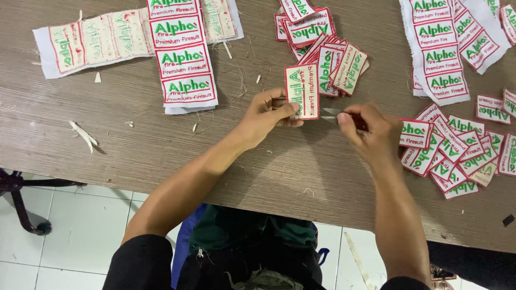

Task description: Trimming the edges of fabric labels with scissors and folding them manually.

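White patch pinched in left hand grip — right hand grip clamped on scissors, blade touching patch, above desk.

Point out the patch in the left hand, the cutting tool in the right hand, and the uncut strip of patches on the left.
held patch [302,91], head view, its middle.
cutting tool [332,112], head view, its metal blade.
uncut strip [183,56], head view, a middle patch.
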